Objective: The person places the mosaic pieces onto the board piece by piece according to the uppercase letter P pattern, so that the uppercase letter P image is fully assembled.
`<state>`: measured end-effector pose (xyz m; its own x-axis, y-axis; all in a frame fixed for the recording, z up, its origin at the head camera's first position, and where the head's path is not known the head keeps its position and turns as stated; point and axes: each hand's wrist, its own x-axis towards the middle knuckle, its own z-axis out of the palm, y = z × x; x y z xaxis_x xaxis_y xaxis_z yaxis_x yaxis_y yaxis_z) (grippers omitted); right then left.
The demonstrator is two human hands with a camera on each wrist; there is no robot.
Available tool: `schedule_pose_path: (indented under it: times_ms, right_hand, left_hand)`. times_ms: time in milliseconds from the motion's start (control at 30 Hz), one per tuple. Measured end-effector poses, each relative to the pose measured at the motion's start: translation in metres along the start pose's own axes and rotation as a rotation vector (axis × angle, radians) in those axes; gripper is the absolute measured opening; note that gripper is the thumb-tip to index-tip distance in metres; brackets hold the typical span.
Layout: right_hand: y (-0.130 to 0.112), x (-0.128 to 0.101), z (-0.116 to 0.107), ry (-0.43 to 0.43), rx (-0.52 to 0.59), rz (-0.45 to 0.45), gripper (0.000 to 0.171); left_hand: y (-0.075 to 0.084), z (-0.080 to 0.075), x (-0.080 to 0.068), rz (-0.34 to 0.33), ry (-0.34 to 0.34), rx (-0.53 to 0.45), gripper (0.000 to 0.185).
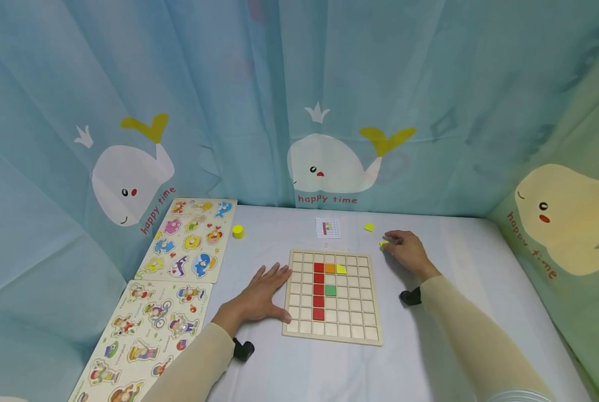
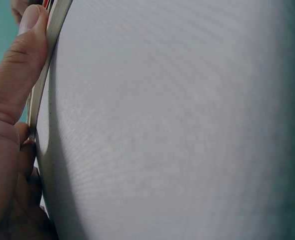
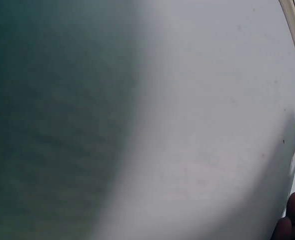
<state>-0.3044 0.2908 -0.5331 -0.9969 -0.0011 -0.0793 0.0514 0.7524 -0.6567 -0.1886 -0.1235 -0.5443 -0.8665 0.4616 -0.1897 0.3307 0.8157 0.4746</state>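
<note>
Right hand [image 1: 406, 249], fingers curled onto a yellow tile [image 1: 382, 244], lies at two o'clock from the grid board [image 1: 333, 333]; flat left hand [image 1: 262, 292] steadies the board's nine-o'clock edge.

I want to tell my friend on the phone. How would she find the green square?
Look at the wooden grid board in the middle of the table, by the left hand. Beside its red column sits the green square. It is the only green tile.
</note>
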Motion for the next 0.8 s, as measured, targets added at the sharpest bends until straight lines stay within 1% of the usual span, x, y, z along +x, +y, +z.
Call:
schedule_pose_path:
  times_ms: [100,267,467,600,700,800]
  right_hand:
    - [0.001,-0.001,0.003,0.016,-0.036,0.005,0.045]
    - [0.001,-0.001,0.005,0.019,-0.079,0.009,0.040]
    - [-0.002,-0.006,0.002,-0.017,-0.065,0.015,0.041]
    - [-0.001,-0.009,0.000,-0.033,-0.069,-0.021,0.035]
    - [-0.002,-0.011,-0.001,-0.038,-0.063,-0.030,0.031]
    - [-0.002,-0.013,-0.002,-0.042,-0.058,-0.039,0.031]
  left_hand:
    - [0.000,0.000,0.000,0.002,-0.001,0.001,0.120]
    - [0.000,0.000,0.000,0.001,-0.005,-0.011,0.120]
    - [0.000,0.000,0.001,0.000,-0.010,-0.012,0.121]
    - [-0.001,0.001,0.001,-0.003,-0.010,-0.013,0.122]
    - [-0.001,0.001,0.001,-0.005,-0.012,-0.012,0.122]
    - [-0.001,0.000,0.001,-0.006,-0.013,-0.013,0.121]
